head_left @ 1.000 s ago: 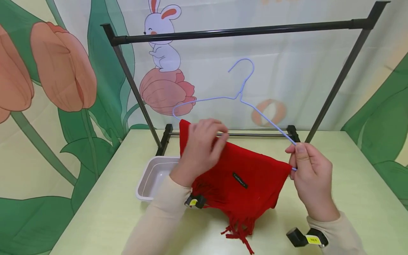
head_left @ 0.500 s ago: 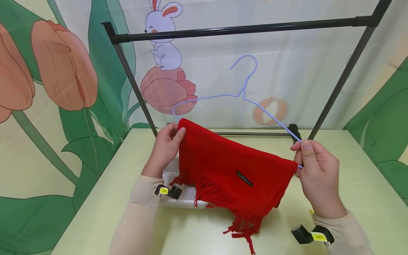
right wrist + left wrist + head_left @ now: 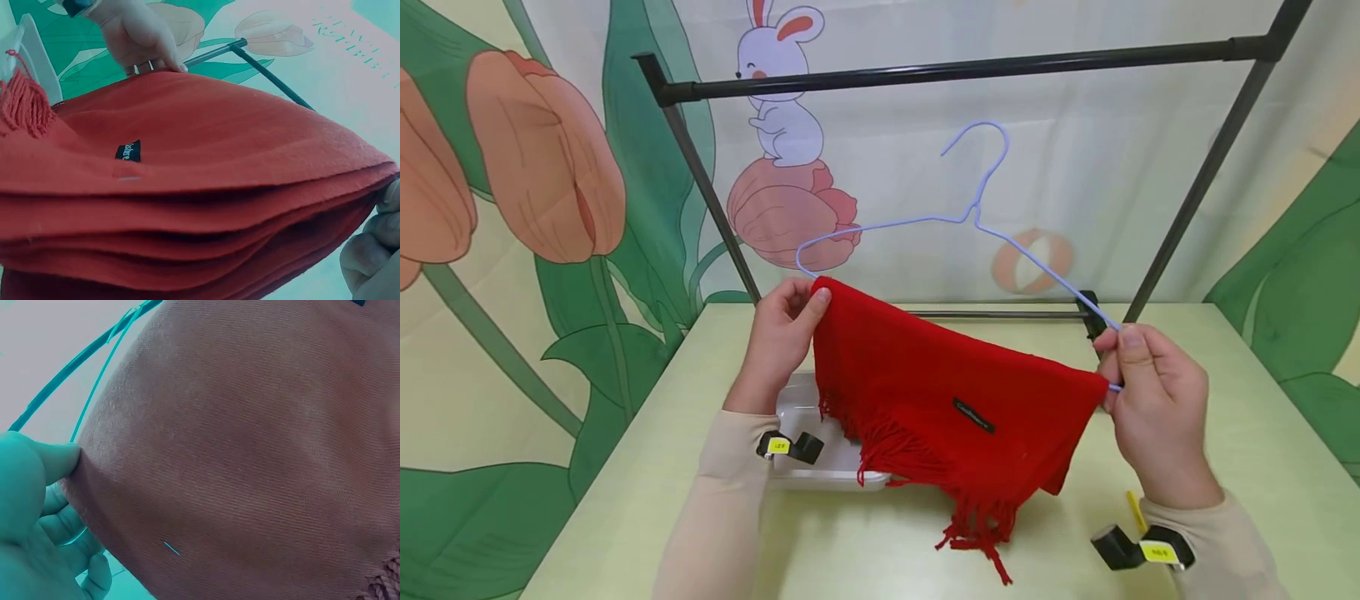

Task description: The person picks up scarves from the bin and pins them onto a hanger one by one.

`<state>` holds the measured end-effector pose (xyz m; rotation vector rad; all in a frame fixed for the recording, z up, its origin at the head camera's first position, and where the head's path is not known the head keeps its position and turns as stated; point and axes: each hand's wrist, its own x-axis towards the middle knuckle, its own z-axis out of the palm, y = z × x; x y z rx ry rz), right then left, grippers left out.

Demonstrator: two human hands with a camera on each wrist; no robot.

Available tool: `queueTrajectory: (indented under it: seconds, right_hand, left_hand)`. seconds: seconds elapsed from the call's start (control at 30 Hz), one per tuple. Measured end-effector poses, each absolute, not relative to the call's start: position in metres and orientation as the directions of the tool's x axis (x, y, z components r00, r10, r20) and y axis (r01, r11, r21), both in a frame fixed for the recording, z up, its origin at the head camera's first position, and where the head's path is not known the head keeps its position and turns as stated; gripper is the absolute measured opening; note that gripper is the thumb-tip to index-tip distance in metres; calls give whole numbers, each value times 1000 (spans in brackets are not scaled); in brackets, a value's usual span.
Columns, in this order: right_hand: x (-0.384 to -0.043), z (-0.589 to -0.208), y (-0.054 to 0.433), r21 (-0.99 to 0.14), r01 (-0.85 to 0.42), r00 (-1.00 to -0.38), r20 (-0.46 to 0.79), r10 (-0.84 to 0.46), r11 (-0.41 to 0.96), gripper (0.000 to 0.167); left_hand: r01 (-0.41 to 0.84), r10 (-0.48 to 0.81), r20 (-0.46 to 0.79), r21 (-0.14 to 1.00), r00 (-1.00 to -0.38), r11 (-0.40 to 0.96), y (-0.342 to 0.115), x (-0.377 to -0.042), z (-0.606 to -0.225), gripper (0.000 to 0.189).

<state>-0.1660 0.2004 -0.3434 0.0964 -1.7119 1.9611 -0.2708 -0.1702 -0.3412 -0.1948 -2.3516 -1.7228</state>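
Observation:
A red fringed scarf (image 3: 917, 367) with a small dark label hangs folded over the lower bar of a light-blue wire hanger (image 3: 917, 221). My left hand (image 3: 780, 337) pinches the scarf's upper left corner between thumb and fingers; the left wrist view shows the thumb (image 3: 59, 461) on the cloth and the other fingers behind it. At the hanger's right end, my right hand (image 3: 1157, 404) grips the wire close to the scarf's edge. Several stacked layers of the scarf (image 3: 187, 219) show in the right wrist view. The hanger's hook points up, apart from the rack's rail.
Behind the hanger stands a black metal rack (image 3: 955, 71) with a top rail and slanted legs. A white plastic tub (image 3: 831, 482) sits on the pale table (image 3: 647, 467), partly hidden by the scarf. A yellow strip (image 3: 1135, 510) shows near my right wrist.
My left hand has moved left from over the scarf's front to its upper left corner and taken hold there. The hanger and right hand have risen slightly and shifted right.

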Motion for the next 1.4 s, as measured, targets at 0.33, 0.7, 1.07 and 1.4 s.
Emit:
queueTrajectory:
  seconds: [0.33, 0.7, 1.07, 1.4]
  right_hand:
    - [-168, -324, 230, -856, -463, -879, 410, 243, -228, 28]
    - [-178, -323, 297, -825, -357, -916, 401, -8, -438, 28]
    - [-188, -348, 330, -867, -256, -914, 361, -186, -428, 37]
    - [-199, -347, 320, -953, -215, -955, 251, -159, -215, 26]
  left_hand:
    - [348, -13, 362, 906, -932, 241, -167, -268, -330, 35]
    - [436, 72, 430, 890, -900, 132, -162, -259, -313, 34]
    - [353, 402, 230, 898, -886, 264, -149, -247, -294, 35]
    - [318, 481, 156, 907, -863, 277, -155, -248, -321, 25]
